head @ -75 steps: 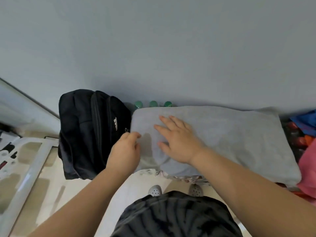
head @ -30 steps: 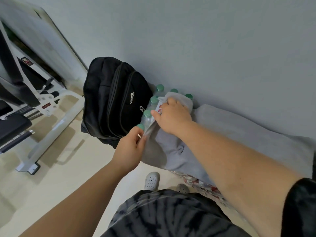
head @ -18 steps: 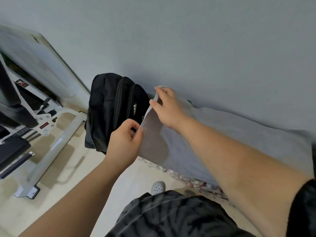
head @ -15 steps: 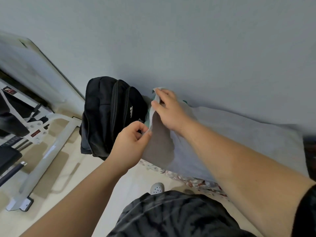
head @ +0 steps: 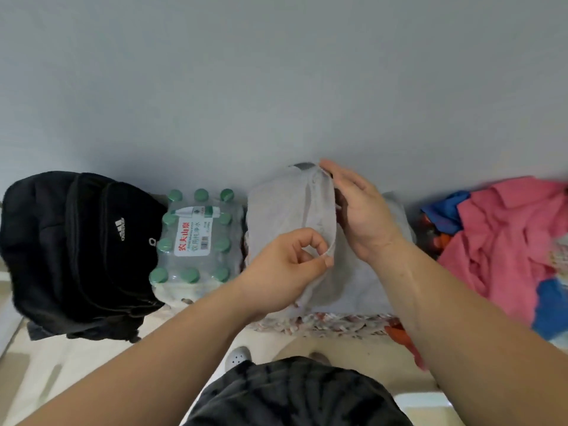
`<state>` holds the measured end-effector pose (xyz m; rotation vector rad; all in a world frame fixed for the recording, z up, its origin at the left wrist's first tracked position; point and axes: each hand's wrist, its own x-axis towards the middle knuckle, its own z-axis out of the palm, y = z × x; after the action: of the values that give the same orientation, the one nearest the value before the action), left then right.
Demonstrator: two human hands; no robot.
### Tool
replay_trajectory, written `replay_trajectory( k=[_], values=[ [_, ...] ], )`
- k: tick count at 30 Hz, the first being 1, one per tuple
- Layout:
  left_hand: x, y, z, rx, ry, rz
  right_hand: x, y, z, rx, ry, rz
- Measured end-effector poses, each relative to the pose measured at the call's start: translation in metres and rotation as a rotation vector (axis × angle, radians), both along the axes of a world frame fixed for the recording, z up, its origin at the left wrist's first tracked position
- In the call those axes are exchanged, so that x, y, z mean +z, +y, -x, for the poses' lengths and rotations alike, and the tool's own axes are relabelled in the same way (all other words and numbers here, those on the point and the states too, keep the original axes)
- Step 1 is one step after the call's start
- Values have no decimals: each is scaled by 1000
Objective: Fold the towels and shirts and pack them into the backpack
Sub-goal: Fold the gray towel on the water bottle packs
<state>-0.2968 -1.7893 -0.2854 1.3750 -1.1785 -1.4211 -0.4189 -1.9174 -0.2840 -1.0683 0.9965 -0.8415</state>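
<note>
A grey towel (head: 285, 210) lies partly folded over itself on a patterned surface by the wall. My left hand (head: 285, 265) pinches its near edge between thumb and fingers. At the far corner, my right hand (head: 359, 216) holds the lifted flap, fingers extended along it. The black backpack (head: 76, 241) stands zipped at the left against the wall, apart from both hands. A pile of pink (head: 504, 241) and blue (head: 445, 210) garments lies at the right.
A shrink-wrapped pack of green-capped water bottles (head: 193, 241) sits between the backpack and the towel. The grey wall is right behind everything. Pale floor (head: 76, 364) and my grey clog (head: 236, 358) show below; my dark patterned shorts fill the bottom.
Both hands have carried the towel's left end over to the right, folding it onto itself. This uncovered the water bottle pack. The view swung right, bringing the pink pile in.
</note>
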Motion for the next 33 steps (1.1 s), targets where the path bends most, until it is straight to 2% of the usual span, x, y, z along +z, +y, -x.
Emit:
replay_trajectory(
  k=[4,8,11,14,17,22,25,27,29,31,33],
  values=[
    [-23,-19,62,36,-88,-89,-28,-19,65,-45,107,-59],
    [-59,-29,104,94,-254,-223,-58,-26,97,266,435,-37],
    [-72,-31,115,144,-312,-270,-61,-30,97,361,649,90],
    [-72,-28,117,165,-366,-278,-61,-35,92,424,786,177],
    [-61,-26,119,169,-326,-275,-59,-39,95,378,783,245],
    [-33,-31,135,135,-136,-260,-50,-43,117,242,558,218],
    [-27,-35,146,-43,-120,-346,-56,-52,135,260,746,300],
    [-33,-36,145,-76,-224,-386,-62,-54,143,363,987,299],
    [-44,-33,133,24,-388,-352,-67,-49,145,422,1191,345],
    [-55,-27,113,187,-599,-285,-69,-41,140,407,1261,512],
    [-60,-15,89,379,-733,-246,-69,-34,127,433,1211,609]
  ],
)
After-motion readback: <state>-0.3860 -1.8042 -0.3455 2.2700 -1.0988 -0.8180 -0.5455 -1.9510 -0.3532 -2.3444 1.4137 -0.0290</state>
